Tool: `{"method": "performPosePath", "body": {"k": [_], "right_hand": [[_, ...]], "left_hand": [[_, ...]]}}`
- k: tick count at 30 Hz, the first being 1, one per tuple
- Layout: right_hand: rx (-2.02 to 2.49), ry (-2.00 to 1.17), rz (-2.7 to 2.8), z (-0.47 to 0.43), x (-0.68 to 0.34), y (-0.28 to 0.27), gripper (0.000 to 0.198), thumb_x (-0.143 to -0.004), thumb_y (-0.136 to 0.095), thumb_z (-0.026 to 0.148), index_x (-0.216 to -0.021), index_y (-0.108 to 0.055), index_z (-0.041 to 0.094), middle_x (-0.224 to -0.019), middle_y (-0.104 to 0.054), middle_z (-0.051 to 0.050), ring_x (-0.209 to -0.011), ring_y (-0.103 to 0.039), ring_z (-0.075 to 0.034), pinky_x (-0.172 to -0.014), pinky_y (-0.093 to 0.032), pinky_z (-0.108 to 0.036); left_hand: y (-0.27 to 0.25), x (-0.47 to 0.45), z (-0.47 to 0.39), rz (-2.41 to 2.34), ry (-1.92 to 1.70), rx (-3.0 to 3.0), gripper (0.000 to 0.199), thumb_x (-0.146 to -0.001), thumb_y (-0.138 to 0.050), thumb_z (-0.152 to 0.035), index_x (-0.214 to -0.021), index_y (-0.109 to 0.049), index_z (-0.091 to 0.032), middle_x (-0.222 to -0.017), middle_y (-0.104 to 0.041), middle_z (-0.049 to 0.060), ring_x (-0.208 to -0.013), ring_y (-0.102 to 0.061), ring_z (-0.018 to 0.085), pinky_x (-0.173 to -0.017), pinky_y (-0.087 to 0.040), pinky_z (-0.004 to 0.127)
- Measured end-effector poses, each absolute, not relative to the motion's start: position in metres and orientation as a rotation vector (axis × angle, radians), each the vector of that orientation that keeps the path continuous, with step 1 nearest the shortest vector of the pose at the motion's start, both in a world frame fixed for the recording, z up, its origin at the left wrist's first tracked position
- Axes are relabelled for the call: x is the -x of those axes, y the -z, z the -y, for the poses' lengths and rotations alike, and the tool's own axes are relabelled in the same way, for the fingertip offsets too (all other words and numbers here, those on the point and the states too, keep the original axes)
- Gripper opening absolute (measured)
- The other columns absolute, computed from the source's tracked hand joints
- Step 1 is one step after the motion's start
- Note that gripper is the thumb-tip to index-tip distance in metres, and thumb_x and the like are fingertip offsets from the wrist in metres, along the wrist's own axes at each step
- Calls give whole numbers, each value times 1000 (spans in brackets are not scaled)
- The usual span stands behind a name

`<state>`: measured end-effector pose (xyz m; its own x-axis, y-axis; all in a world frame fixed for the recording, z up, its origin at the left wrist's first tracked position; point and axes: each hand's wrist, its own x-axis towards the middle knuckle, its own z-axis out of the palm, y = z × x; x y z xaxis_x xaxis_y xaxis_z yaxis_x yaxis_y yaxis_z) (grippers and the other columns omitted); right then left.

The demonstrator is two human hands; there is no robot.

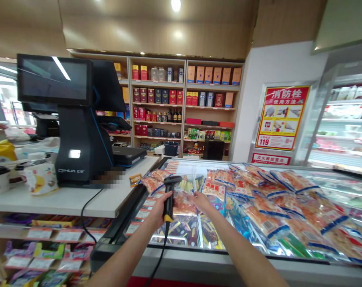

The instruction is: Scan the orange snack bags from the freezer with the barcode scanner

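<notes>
The left hand (pixel 160 208) is wrapped tight around the scanner (pixel 169 195), hard and light. The right hand (pixel 200 200) pinches a soft, crinkly snack bag (pixel 183 205) by its edge.

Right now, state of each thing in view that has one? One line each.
left hand: closed around barcode scanner
barcode scanner: upright, head toward the packets, cable hanging down
right hand: holding a snack packet
snack packet: sealed, lifted in front of the scanner
freezer chest: glass lid closed, packets piled on top
register screen: dark, only reflections
</notes>
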<state>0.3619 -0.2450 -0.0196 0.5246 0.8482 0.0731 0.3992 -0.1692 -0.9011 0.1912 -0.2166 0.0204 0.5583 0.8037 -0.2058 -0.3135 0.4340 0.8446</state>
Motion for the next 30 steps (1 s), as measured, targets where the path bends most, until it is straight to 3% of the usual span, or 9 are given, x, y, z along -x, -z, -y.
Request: {"method": "performPosePath", "body": {"k": [5, 10, 21, 30], "right_hand": [[1523, -158, 924, 255, -385, 21, 28, -64, -49, 43, -71, -50, 16, -60, -52, 1, -55, -46, -11, -53, -36, -22], [1401, 92, 608, 269, -424, 18, 31, -64, -50, 47, -64, -48, 15, -55, -47, 3, -52, -41, -9, -51, -33, -22], [1285, 98, 505, 269, -441, 33, 34, -63, -51, 46, -76, -52, 15, -61, -51, 2, -55, -44, -10, -51, -34, -21], [1390, 179, 473, 271, -447, 12, 32, -65, -49, 46, -73, -49, 14, -63, -53, -1, -58, -46, -12, -54, -35, -23]], "left_hand": [[-22, -187, 223, -575, -748, -863, 18, -70, -47, -25, -58, -51, -12, -49, -53, 0, -42, -51, 9, -44, -43, 20], [-42, -177, 233, -408, -645, -933, 19, -72, -46, -32, -68, -53, -15, -50, -50, -3, -38, -43, 7, -45, -40, 22], [-56, -200, 253, -238, -490, -1077, 21, -74, -44, -34, -71, -54, -15, -57, -52, -1, -41, -41, 6, -51, -38, 25], [-58, -196, 250, -262, -495, -1087, 24, -74, -44, -35, -75, -55, -14, -57, -51, -1, -40, -41, 6, -50, -38, 25]]}}
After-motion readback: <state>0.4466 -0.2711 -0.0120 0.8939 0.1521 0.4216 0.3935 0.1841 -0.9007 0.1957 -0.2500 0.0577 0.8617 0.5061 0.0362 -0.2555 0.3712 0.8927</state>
